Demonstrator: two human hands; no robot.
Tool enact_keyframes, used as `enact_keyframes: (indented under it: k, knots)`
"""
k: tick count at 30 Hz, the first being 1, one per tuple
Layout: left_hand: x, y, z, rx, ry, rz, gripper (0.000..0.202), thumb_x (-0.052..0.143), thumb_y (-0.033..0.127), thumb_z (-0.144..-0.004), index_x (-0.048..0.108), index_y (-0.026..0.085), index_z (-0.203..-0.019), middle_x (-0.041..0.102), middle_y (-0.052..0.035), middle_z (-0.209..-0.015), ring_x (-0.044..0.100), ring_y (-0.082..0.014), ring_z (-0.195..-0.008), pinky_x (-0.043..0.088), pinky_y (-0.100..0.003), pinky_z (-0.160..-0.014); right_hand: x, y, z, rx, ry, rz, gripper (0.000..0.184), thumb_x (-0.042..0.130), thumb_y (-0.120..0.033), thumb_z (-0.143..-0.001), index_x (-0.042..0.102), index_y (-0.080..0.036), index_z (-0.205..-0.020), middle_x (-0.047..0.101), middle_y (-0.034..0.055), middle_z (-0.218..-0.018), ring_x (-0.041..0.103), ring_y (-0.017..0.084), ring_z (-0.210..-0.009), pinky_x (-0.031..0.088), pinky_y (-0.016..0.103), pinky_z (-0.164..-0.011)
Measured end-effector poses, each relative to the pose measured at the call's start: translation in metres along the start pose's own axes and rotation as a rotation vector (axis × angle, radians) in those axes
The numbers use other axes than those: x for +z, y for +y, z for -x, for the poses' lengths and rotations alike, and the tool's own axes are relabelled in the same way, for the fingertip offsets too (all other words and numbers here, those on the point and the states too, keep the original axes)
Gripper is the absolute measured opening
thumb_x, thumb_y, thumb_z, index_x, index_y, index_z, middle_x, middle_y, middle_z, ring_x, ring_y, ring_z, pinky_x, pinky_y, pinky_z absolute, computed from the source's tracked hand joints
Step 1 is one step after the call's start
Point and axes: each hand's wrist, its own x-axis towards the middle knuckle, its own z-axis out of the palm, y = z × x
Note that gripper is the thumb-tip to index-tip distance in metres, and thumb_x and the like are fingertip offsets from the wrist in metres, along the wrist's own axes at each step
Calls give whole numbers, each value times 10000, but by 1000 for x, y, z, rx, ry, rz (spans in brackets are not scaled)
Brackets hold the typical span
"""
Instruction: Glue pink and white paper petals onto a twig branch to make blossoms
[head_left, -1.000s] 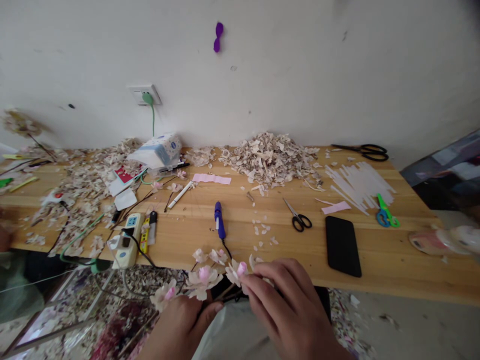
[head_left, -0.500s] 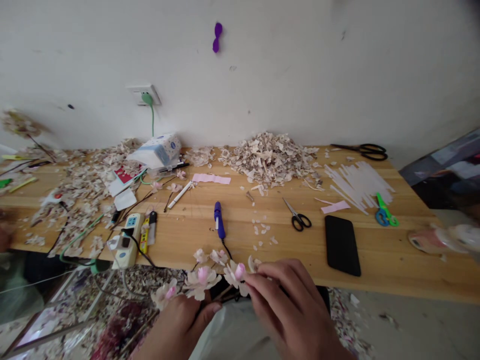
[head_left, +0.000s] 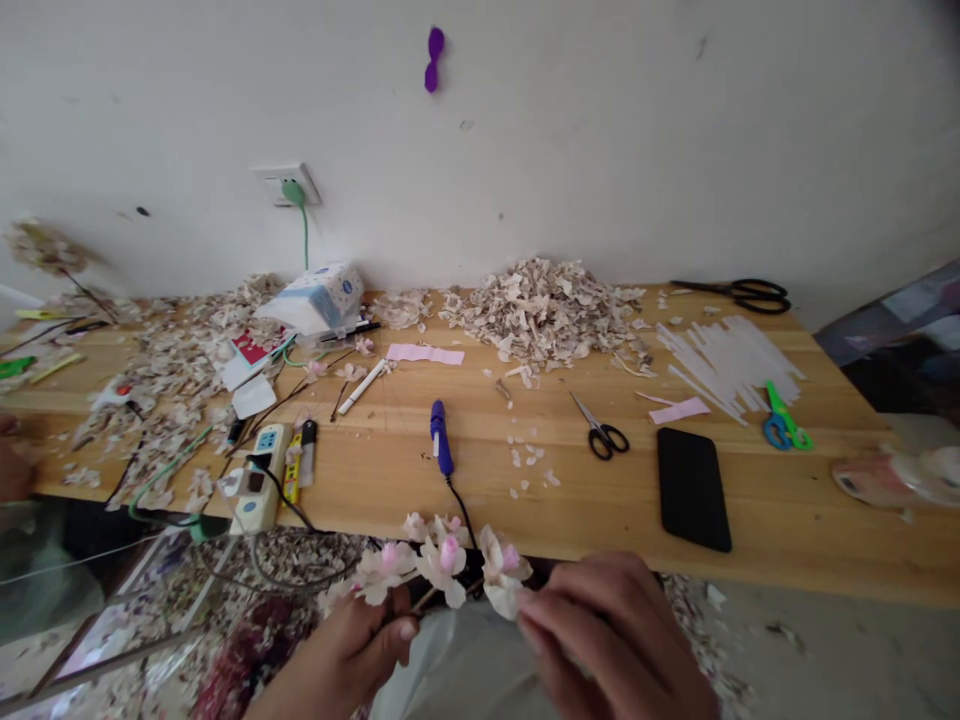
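Note:
My left hand (head_left: pixel 360 640) is closed around the thin brown stem of an artificial flower branch (head_left: pixel 448 560) at the bottom middle. Cream petals and pink centres cluster along the branch, just above that hand. On its right side, a larger blossom (head_left: pixel 501 570) with a pink centre stands beside my right hand (head_left: pixel 607 630). The thumb and fingers of this hand are pinched at the blossom's lowest petal. Past the branch, a blue glue gun (head_left: pixel 441 438) lies on the table, its black cord running down toward the flowers.
The wooden table (head_left: pixel 525 515) holds a petal heap (head_left: pixel 547 310), black-handled scissors (head_left: pixel 604 435), a black phone (head_left: pixel 694 490), green-blue scissors (head_left: pixel 784 425) and white strips (head_left: pixel 731 365). A power strip (head_left: pixel 264 480) and cutters (head_left: pixel 300 460) sit left. Another person's hand (head_left: pixel 13 465) shows at the far left edge.
The branch has turned in my left hand, bringing the right-hand blossom into fuller view. My right hand has shifted slightly right and down, from the middle blossom to the right one. The view moved slightly.

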Motion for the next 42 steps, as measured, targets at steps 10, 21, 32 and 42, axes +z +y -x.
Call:
enact_keyframes:
  k: [10, 21, 32, 42]
  knots:
    - [2, 16, -2, 60, 67, -119, 389, 436, 489, -947, 671, 221, -792, 661, -17, -778, 566, -162, -746, 516, -245, -762, 18, -14, -14, 11, -81, 17, 129, 616, -153, -905, 718, -173, -982, 678, 61, -831, 617, 178, -765, 523, 300, -740]
    - [1, 15, -3, 46, 35, -131, 437, 407, 538, -951, 671, 222, -806, 669, -20, -771, 563, -160, -728, 508, -229, -758, 19, -10, -13, 26, -140, -2, 232, 570, -63, -886, 718, -160, -1036, 683, 63, -846, 583, 179, -758, 503, 298, -716]
    - [1, 15, -3, 38, 33, -147, 417, 431, 529, -942, 683, 227, -803, 681, -23, -767, 575, -165, -726, 508, -225, -764, 19, -13, -12, 13, -154, 25, 184, 590, -77, -877, 698, -155, -1004, 682, 78, -864, 591, 189, -763, 512, 311, -713]
    - [3, 9, -4, 58, 19, -170, 407, 424, 522, -957, 664, 222, -823, 670, -19, -791, 575, -166, -750, 510, -253, -792, 21, -13, -8, 42, -149, 3, 215, 569, -62, -879, 705, -149, -1021, 682, 79, -866, 567, 191, -755, 491, 308, -708]
